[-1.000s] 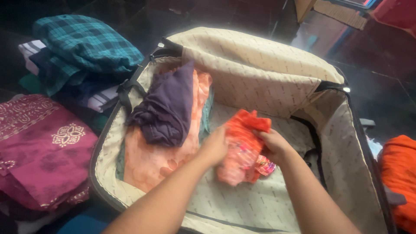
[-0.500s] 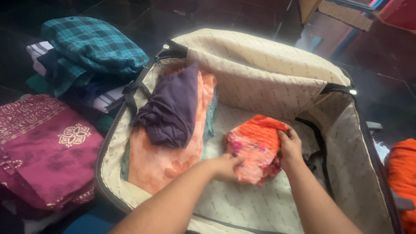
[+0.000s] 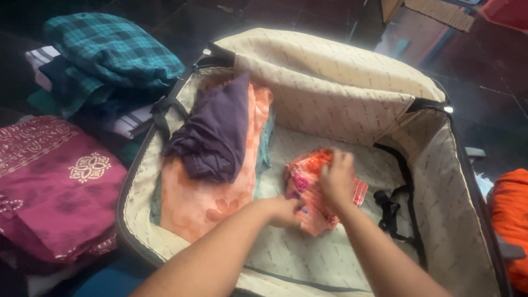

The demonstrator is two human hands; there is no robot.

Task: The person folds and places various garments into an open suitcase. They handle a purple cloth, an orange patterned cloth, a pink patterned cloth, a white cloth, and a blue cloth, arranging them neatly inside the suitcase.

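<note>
Your hands meet at the centre of the frame: the left hand (image 3: 286, 210) pinches the near edge of a folded orange-and-pink patterned garment (image 3: 313, 190), fingers closed on the cloth, while the right hand (image 3: 336, 179) lies over its top with fingers curled down, pressing it flat. The bundle rests on the cream lining of the open suitcase (image 3: 352, 104), right of middle and apart from the clothes already packed. Just left of it lies a peach floral garment (image 3: 206, 192) with a dark purple garment (image 3: 214, 135) draped across it. To the right of your hands, black straps with a buckle (image 3: 391, 212) trail over the lining. Outside the case, a teal checked pile (image 3: 110, 52) sits at upper left, a maroon embroidered cloth (image 3: 58, 190) at far left, and an orange fabric (image 3: 511, 220) at the right edge. The risk, judging from the grip: the loose fold may spring open if you lift both hands together, and its right edge could ride over the buckle, leaving the strap trapped beneath.
</note>
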